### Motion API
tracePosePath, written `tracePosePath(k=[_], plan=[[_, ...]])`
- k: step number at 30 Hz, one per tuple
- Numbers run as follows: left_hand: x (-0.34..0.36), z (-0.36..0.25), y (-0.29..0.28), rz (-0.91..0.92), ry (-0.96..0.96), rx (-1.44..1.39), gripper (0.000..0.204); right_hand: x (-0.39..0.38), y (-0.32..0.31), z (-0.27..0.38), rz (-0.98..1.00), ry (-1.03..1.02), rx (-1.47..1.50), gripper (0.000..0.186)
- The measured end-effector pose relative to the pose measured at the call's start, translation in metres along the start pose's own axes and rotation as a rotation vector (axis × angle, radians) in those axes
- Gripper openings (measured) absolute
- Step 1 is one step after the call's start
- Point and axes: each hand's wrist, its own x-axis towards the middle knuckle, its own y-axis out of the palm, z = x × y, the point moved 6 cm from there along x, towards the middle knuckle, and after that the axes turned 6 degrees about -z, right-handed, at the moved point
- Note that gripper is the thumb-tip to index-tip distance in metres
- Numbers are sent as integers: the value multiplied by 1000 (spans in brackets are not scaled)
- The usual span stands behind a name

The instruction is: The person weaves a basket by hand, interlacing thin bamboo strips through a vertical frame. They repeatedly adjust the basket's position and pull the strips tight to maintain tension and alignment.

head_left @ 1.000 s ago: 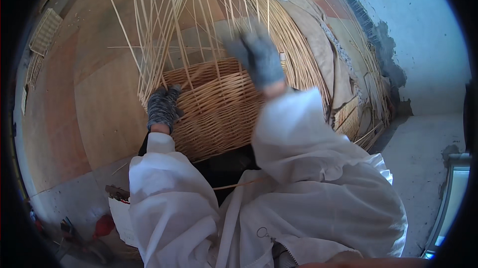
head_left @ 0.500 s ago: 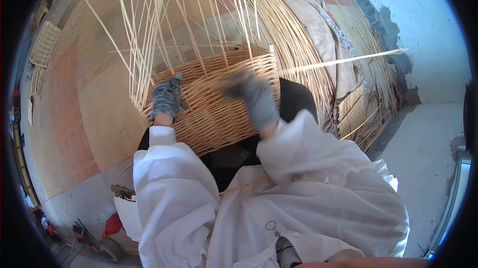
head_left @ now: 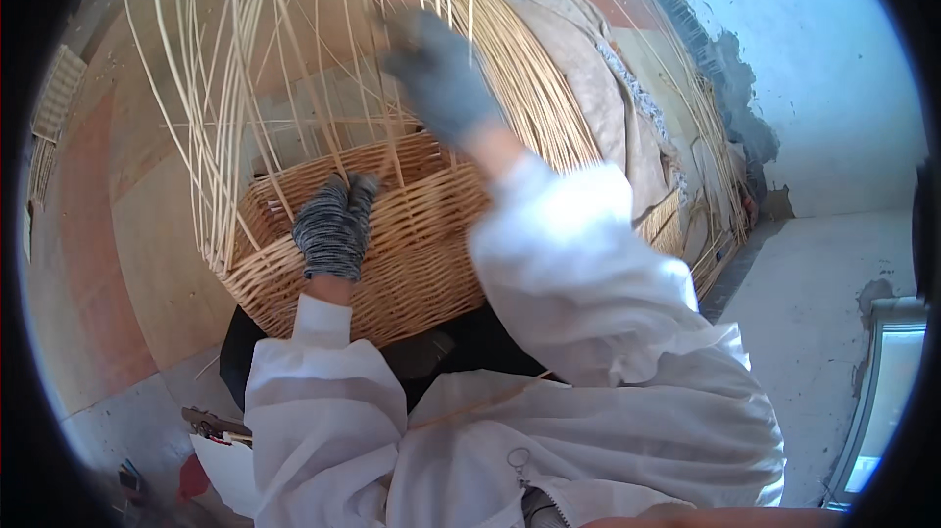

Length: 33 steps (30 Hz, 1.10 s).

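Note:
A tan wicker basket point(head_left: 412, 253) is tilted across my lap, over something black. Long bare willow rods point(head_left: 240, 67) rise from its rim and spread upward on the far side. At the near rim, left of the basket's middle, my left hand point(head_left: 333, 229) in a grey knitted glove is closed, its fingertips over the edge by a rod's foot. My right hand point(head_left: 436, 72), gloved in grey too, is raised above the far rim among the upright rods. Motion smears its fingers, so whether it holds a rod cannot be made out. My right forearm covers the basket's right end.
A thick bundle of loose rods point(head_left: 529, 48) lies beyond the basket to the right, next to a crumpled beige cloth point(head_left: 622, 126). Woven wicker panels point(head_left: 59, 97) lie at the far left. A pale wall point(head_left: 814, 57) stands on the right, and a red object point(head_left: 193, 477) is at lower left.
My right hand has lifted from the near rim up and away among the rods. The basket and my left hand now appear lower, the basket further left. The pale rod sticking out rightward no longer shows.

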Motion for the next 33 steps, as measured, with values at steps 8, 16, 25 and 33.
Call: tracePosePath(k=[8, 16, 25, 33], plan=[[13, -14, -4, 38, 86, -64, 53, -111, -73, -14, -394, 382, 832, 24], [-5, -72, -26, -322, 66, 530, 74, -135, -86, -38, -281, 685, 1118, 24], [-44, -122, 88, -206, 399, 479, 86, -168, -87, -131, -340, 1209, 1110, 27], [-63, -143, 88, -672, 805, 157, 64, -164, -58, -130, -499, 1447, 1580, 30]])
